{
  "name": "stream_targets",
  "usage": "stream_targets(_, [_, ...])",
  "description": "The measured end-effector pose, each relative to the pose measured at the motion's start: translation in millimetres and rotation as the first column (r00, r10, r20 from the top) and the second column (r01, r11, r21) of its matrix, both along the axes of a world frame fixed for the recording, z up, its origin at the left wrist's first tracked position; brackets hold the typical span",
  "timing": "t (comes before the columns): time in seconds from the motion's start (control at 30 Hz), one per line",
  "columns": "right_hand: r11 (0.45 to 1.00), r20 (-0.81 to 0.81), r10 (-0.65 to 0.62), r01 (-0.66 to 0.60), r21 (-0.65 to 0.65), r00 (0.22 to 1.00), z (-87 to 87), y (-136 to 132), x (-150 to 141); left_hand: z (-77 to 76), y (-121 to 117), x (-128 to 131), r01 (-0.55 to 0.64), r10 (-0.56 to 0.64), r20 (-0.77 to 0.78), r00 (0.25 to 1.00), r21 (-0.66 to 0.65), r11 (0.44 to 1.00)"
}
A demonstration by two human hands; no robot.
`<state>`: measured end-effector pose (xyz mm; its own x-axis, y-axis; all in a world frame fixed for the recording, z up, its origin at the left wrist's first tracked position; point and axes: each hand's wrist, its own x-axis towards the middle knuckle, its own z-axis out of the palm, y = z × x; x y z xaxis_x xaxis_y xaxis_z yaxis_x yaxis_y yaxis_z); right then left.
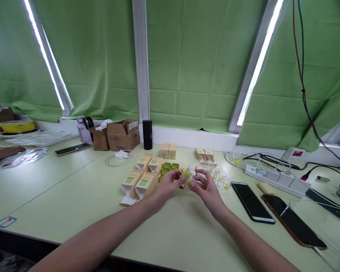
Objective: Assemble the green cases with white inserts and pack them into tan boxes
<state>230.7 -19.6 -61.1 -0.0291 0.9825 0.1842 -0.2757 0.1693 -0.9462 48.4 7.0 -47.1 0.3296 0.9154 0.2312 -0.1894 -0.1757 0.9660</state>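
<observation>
Between my two hands, above the table, is a small clear jar (188, 179) with a green top and a yellow spot in it. My left hand (171, 182) pinches its green side, and my right hand (205, 184) grips the clear side. Behind my left fingers sit several small green square cups (166, 167), partly hidden. To the right of my right hand stand several clear cups (221, 177) with yellow spots at the bottom. White pieces (192, 169) lie just behind the hands. Open tan cartons (146, 183) with green labels stand beside my left hand.
More tan cartons (168, 150) stand at the back, near a black cylinder (147, 135) and cardboard boxes (124, 135). Phones (252, 202) and a white power strip (276, 180) with cables lie at right. Another person's hand (6, 153) rests on plastic bags at far left.
</observation>
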Motion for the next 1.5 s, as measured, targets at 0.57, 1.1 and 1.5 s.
stream_targets(0.57, [0.998, -0.046, 0.04, -0.038, 0.04, 0.998, -1.5, -4, -1, -2.9, -11, 6, -0.135, 0.165, -0.132, 0.977, 0.211, 0.968])
stream_targets(1.1, [0.985, 0.005, 0.118, -0.118, 0.13, 0.993, 1.8, -7, 0, -6.5, -9, 3, -0.109, 0.147, -0.127, 0.981, 0.269, 0.957])
stream_targets(1.5, [0.982, -0.006, 0.121, -0.119, 0.148, 0.993, 7.1, -8, 1, -4.3, -8, 2, -0.13, 0.186, -0.158, 0.97, 0.312, 0.941])
